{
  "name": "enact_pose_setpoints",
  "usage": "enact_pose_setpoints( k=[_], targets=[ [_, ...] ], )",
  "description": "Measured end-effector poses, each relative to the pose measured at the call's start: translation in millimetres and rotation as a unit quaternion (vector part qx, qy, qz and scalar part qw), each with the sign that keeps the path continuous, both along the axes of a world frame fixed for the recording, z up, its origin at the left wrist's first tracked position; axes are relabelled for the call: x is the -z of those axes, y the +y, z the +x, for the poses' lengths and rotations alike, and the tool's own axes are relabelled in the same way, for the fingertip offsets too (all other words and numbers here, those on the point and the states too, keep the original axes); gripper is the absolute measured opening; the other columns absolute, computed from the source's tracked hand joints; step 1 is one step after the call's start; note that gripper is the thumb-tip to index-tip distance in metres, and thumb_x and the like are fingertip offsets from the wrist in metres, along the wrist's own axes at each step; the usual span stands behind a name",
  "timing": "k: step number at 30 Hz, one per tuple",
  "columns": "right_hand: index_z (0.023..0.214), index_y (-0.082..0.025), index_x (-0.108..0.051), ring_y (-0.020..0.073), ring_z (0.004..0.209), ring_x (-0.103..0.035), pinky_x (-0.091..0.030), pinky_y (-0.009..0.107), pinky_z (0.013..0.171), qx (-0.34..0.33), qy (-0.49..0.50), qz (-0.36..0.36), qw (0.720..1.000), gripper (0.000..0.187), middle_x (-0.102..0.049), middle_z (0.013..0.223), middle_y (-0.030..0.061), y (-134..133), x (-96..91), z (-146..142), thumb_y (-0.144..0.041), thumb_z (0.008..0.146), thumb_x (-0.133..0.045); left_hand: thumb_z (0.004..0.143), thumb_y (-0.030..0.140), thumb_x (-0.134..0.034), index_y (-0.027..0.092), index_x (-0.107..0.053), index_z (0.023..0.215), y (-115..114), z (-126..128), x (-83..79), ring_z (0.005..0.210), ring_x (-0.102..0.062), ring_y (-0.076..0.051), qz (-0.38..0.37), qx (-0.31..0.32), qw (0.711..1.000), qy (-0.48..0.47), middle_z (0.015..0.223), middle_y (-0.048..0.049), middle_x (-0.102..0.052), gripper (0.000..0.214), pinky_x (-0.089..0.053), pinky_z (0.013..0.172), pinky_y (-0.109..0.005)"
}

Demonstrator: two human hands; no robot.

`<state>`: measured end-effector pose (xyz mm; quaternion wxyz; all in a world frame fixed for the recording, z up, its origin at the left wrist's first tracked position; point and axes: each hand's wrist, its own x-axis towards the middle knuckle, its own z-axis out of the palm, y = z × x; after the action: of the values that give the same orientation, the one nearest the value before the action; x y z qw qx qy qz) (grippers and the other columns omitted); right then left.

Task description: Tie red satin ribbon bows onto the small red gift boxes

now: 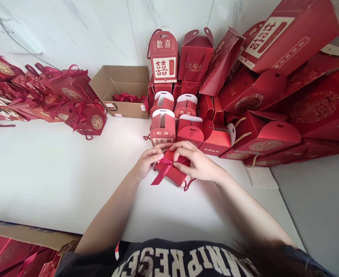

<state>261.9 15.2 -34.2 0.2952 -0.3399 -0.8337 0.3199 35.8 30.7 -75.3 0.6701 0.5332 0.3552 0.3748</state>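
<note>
A small red gift box stands on the white table before me, with dark red cord at its lower edges. Across its top runs a dark pink satin ribbon, whose loose tail hangs over the near left side. My left hand is at the box's left, thumb and fingers pinched together on the ribbon. From the right, my right hand bends its fingers over the top and pinches the ribbon near its knot. The fingers hide part of the ribbon and the box's far side.
Red gift boxes stand in rows just behind my hands, with larger boxes stacked at right. An open cardboard box holds ribbon at the back. Ribboned boxes cluster at left. A carton of red boxes sits at lower left.
</note>
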Motion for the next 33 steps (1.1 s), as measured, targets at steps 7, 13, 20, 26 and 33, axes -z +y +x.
enact_pose_setpoints(
  k=[7, 13, 20, 26, 33],
  targets=[
    [0.086, -0.023, -0.056, 0.0197, 0.081, -0.059, -0.047, 0.033, 0.077, 0.123, -0.038, -0.045, 0.991, 0.029, -0.063, 0.087, 0.0048, -4.4, -28.7, 24.7, -0.044, 0.1, -0.042, 0.086, 0.047, -0.06, 0.016, -0.053, 0.057, -1.3, -12.7, -3.4, 0.093, -0.058, -0.023, 0.073, -0.045, 0.996, 0.041, 0.11, -0.0088, -0.06, 0.043, -0.049, 0.082, -0.038],
    [0.06, -0.021, -0.058, 0.0168, 0.056, -0.055, -0.039, 0.03, 0.057, 0.092, -0.179, -0.213, 0.956, 0.058, -0.057, 0.056, 0.0005, -5.3, -30.7, 32.3, -0.065, 0.093, -0.041, 0.09, 0.042, -0.06, 0.017, -0.049, 0.06, -2.9, -17.7, -7.7, 0.056, -0.037, -0.011, 0.071, -0.042, 0.993, 0.083, 0.06, 0.0019, -0.041, 0.04, -0.032, 0.057, -0.028],
    [0.083, -0.018, -0.07, 0.0176, 0.076, -0.067, -0.052, 0.03, 0.073, -0.067, -0.029, -0.413, 0.908, 0.042, -0.074, 0.083, 0.005, 4.0, -18.1, 25.6, -0.057, 0.088, -0.057, 0.09, 0.042, -0.06, 0.016, -0.042, 0.056, -5.3, -22.2, -12.0, 0.049, -0.035, -0.008, 0.063, -0.05, 0.991, 0.103, 0.05, 0.0038, -0.041, 0.046, -0.027, 0.053, -0.025],
    [0.079, -0.018, -0.066, 0.0147, 0.072, -0.061, -0.048, 0.027, 0.069, -0.048, -0.026, -0.36, 0.931, 0.037, -0.07, 0.078, 0.0026, 5.2, -18.9, 25.7, -0.051, 0.091, -0.055, 0.08, 0.041, -0.071, 0.017, -0.037, 0.058, -10.0, -18.4, -16.8, 0.048, -0.033, -0.006, 0.05, -0.102, 0.98, 0.162, 0.051, 0.0062, -0.036, 0.047, -0.026, 0.047, -0.02],
    [0.079, -0.017, -0.061, 0.0154, 0.073, -0.061, -0.045, 0.027, 0.069, -0.073, -0.056, -0.361, 0.928, 0.038, -0.066, 0.078, 0.0031, 6.4, -18.8, 27.0, -0.052, 0.092, -0.052, 0.074, 0.037, -0.076, 0.018, -0.026, 0.059, -17.8, -7.8, -23.9, 0.051, -0.035, -0.006, 0.038, -0.124, 0.967, 0.22, 0.056, 0.0066, -0.029, 0.056, -0.029, 0.045, -0.018]
  ],
)
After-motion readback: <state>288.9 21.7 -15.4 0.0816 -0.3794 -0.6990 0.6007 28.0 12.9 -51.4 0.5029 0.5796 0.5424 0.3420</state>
